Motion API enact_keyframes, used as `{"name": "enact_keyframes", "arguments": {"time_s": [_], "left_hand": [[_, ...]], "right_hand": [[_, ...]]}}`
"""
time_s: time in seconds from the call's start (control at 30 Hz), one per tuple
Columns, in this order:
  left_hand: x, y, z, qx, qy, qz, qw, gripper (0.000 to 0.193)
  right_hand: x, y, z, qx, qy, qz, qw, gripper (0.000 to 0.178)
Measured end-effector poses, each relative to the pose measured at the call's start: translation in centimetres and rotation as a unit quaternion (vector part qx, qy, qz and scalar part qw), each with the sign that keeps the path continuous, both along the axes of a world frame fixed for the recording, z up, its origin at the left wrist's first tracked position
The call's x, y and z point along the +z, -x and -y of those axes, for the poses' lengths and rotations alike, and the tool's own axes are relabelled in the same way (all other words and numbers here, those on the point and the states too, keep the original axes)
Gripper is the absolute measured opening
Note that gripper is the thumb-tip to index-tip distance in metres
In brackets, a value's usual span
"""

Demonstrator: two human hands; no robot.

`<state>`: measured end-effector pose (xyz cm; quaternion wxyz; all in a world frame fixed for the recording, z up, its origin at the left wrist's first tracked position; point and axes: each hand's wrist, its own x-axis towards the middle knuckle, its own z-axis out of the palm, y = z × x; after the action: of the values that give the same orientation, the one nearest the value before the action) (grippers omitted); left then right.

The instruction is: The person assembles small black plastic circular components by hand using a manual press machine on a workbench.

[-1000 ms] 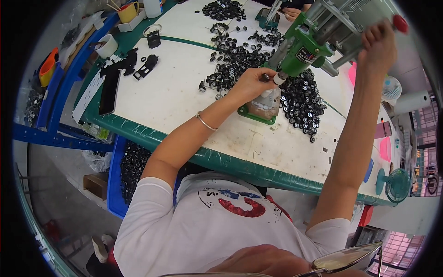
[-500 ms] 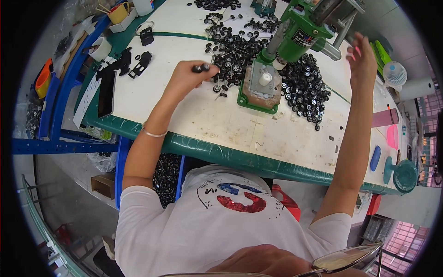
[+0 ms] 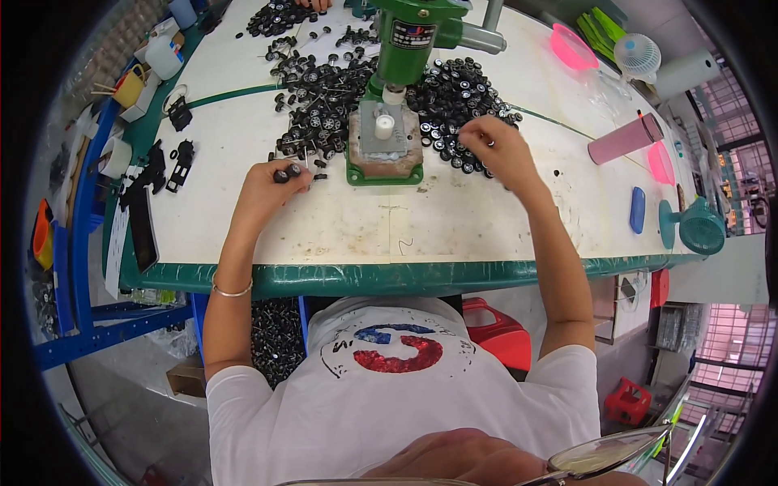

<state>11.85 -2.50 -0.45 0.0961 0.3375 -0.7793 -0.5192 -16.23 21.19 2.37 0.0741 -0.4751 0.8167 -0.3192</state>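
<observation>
My left hand [image 3: 263,194] is closed around black toy wheels [image 3: 288,172], with a thin metal axle sticking up by its fingertips. It is just left of the green hand press [image 3: 405,49], whose base block carries a white round holder [image 3: 384,125]. To the right of the press, my right hand [image 3: 504,158] has its fingers pinched together at the near edge of a pile of loose black wheels [image 3: 458,93]. A small shiny bit shows between these fingers, too small to name. Beside the press on the left lies a heap of wheels on axles [image 3: 324,105].
Black plastic chassis parts [image 3: 180,166] and a phone [image 3: 143,231] lie at the left. A pink cylinder [image 3: 624,139], a blue oblong object [image 3: 638,211] and a teal fan [image 3: 698,227] are at the right. Another person's hand [image 3: 314,4] shows at the far edge.
My right hand has come down from the press lever to the wheel pile on the right. My left hand has drawn nearer to me, still holding the wheels. The whole view has shifted.
</observation>
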Motion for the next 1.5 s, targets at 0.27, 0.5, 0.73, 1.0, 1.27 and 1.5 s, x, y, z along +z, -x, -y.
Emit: {"name": "enact_keyframes", "arguments": {"time_s": [0.27, 0.5, 0.73, 1.0, 1.27, 1.5], "left_hand": [[-0.3, -1.0, -0.8, 0.025, 0.181, 0.022, 0.983, 0.021], [-0.6, -0.9, 0.5, 0.094, 0.009, -0.113, 0.989, 0.022], [0.7, 3.2, -0.6, 0.073, -0.172, -0.254, 0.949, 0.014], [1.1, 7.2, -2.3, 0.035, -0.166, -0.278, 0.946, 0.013], [2.2, 9.8, -3.2, 0.0, -0.107, -0.264, 0.959, 0.014], [0.7, 11.6, -3.4, -0.007, -0.072, -0.332, 0.94, 0.018]], "right_hand": [[-1.3, -2.0, 0.6, 0.052, -0.077, -0.222, 0.971, 0.016], [-1.0, -1.4, 1.4, 0.034, 0.002, -0.082, 0.996, 0.013], [-0.4, -3.7, 7.2, 0.048, 0.151, 0.302, 0.94, 0.022], [-1.1, -4.4, 9.0, 0.016, 0.118, 0.38, 0.917, 0.016], [0.3, -3.6, 8.4, -0.021, 0.234, 0.528, 0.816, 0.028], [7.3, 3.2, 8.5, 0.003, 0.391, 0.445, 0.805, 0.023]]}}
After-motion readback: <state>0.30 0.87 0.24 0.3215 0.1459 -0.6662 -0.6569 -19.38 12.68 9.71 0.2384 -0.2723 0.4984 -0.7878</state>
